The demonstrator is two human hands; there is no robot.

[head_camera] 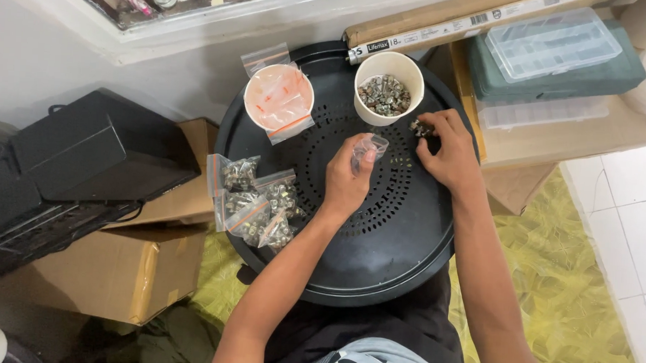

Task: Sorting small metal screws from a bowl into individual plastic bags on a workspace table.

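Forearms reached up from the seated person's lap over a round black perforated tray (377,271) that served as a work surface. At its middle, the left hand (346,181) pinched a small clear plastic bag (369,146) between thumb and fingers, mouth tilted toward the right hand, apparently so it could be loaded. Just beside it, the right hand (451,152) was closed on a few small metal fasteners (420,127) at its fingertips, near the rim of a white cup of the same fasteners (386,95), which stood within easy reach. A second white cup (278,100), holding empty bags with red seals, stood well to the left. Filled bags (255,202) lay heaped at the tray's left edge, clear of both hands. Cardboard boxes (127,267) and clear organiser cases (554,40) flanked the tray.
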